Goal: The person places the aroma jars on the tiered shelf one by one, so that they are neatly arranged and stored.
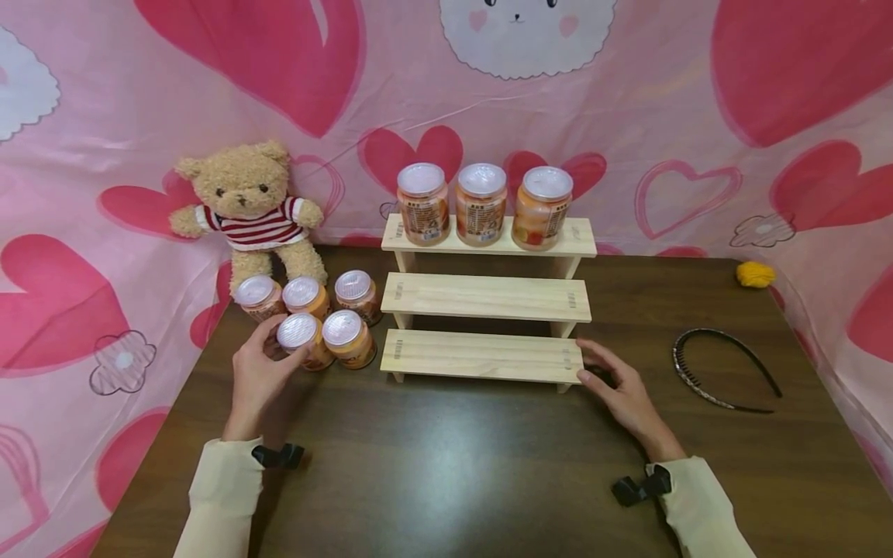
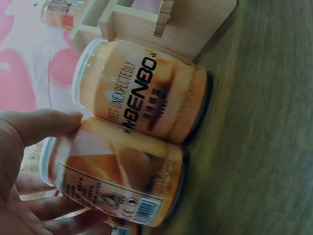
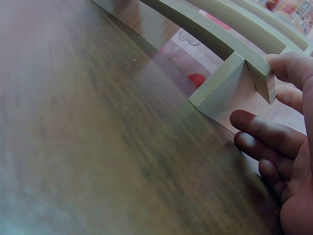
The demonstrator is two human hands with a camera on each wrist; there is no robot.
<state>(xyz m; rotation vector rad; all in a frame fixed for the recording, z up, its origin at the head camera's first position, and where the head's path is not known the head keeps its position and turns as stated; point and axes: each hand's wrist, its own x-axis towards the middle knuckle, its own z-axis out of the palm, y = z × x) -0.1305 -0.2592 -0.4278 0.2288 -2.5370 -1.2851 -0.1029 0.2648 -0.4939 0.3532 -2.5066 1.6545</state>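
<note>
Grasping, it seems: the left hand [image 1: 261,370] pinches a round, orange, silvery-lidded jar [image 1: 304,339] left of the pale wooden three-step rack [image 1: 488,297], right hand [image 1: 623,390] pinching the rack's edge, a clean lift likely wanted.

Head: looking forward and down over table [image 1: 446,480], facing pink backdrop [image 1: 628,85]; farthest off.
Left wrist: close beside left hand [image 1: 254,376], facing two jars [image 2: 146,93] side-on, rolled sideways.
Right wrist: low, close to right hand [image 1: 621,391], facing right end of wooden stand [image 3: 220,85].
Two jars: shared by head and left wrist.
Wooden stand: in all three.
</note>
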